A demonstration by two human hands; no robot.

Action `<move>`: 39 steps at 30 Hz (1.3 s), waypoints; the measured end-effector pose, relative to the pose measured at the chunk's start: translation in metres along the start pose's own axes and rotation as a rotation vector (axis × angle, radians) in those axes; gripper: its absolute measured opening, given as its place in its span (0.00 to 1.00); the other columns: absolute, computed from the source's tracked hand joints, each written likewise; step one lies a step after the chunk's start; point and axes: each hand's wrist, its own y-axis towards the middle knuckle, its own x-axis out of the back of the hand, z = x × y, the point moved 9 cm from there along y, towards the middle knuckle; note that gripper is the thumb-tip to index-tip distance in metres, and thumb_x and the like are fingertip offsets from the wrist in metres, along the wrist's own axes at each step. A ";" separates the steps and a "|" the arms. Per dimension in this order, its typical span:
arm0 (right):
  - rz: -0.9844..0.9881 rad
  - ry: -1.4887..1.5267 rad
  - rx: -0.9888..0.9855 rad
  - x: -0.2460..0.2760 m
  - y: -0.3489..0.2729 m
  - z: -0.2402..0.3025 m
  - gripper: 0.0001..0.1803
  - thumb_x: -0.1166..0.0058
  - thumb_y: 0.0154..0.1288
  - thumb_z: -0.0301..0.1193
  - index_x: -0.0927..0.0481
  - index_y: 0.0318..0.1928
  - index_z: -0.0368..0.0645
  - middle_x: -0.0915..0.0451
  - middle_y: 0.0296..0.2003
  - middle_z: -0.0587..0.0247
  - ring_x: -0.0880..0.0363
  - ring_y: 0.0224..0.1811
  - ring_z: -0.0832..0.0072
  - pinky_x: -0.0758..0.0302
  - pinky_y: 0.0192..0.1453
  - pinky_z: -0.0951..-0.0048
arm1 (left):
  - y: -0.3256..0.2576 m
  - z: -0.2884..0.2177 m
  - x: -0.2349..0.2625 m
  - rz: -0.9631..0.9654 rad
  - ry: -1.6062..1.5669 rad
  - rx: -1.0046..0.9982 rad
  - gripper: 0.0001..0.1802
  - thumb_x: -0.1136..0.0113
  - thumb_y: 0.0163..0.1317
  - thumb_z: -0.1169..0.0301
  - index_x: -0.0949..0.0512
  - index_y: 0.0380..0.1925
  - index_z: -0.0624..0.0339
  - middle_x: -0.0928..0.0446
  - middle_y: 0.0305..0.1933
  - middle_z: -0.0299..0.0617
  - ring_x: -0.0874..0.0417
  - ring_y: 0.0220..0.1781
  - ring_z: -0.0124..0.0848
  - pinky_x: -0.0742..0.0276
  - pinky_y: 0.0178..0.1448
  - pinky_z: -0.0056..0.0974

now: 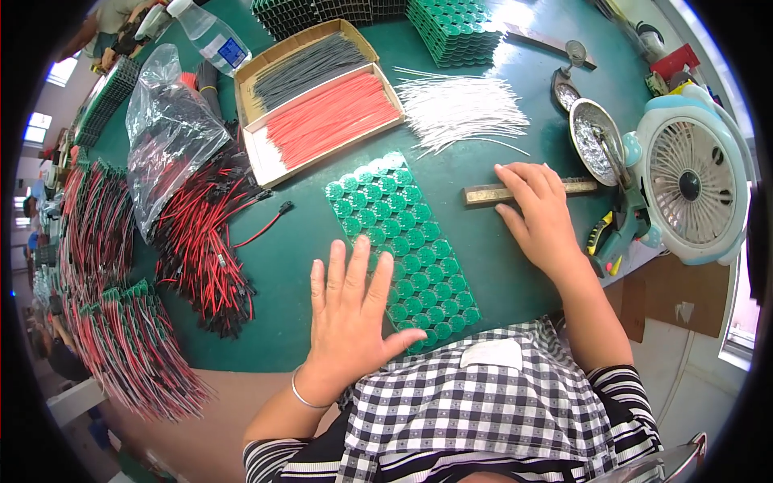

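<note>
A green panel of joined round circuit boards (415,249) lies lengthwise on the green table in front of me. My left hand (346,310) is spread over its near left edge, palm down, holding nothing; its thumb reaches across the nearest boards. To the right, my right hand (538,209) straddles a narrow bar (481,196) lying on the table. The thumb is on the bar's near side and the fingers stretch past its far side, apart from the thumb. Whether the palm presses on the bar is hidden.
Beyond the panel stand a cardboard tray of red wires (334,117) and dark wires (310,68), and loose white wires (463,109). Red-black wire bundles (201,241) and a plastic bag (169,137) fill the left. A metal bowl (594,141), pliers (598,233) and fan (688,185) stand right.
</note>
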 end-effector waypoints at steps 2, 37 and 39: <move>-0.064 0.005 0.028 0.002 0.004 0.004 0.23 0.38 0.50 0.26 0.24 0.50 0.45 0.27 0.45 0.62 0.31 0.51 0.62 0.38 0.59 0.57 | -0.008 -0.015 -0.004 0.035 0.049 -0.101 0.50 0.44 0.48 0.33 0.39 0.66 0.52 0.49 0.73 0.52 0.55 0.75 0.55 0.69 0.71 0.66; 0.046 0.176 0.204 -0.003 0.000 0.044 0.23 0.37 0.46 0.23 0.22 0.46 0.47 0.26 0.41 0.66 0.29 0.47 0.66 0.39 0.55 0.62 | -0.012 -0.033 -0.014 0.006 0.140 -0.240 0.38 0.40 0.49 0.40 0.30 0.61 0.39 0.38 0.69 0.40 0.40 0.70 0.42 0.56 0.69 0.56; 0.051 0.177 0.211 -0.005 0.001 0.046 0.22 0.37 0.46 0.24 0.22 0.46 0.47 0.26 0.41 0.66 0.29 0.47 0.66 0.39 0.55 0.62 | -0.012 -0.032 -0.013 0.002 0.135 -0.234 0.38 0.40 0.49 0.40 0.30 0.60 0.39 0.38 0.69 0.39 0.40 0.70 0.42 0.55 0.69 0.56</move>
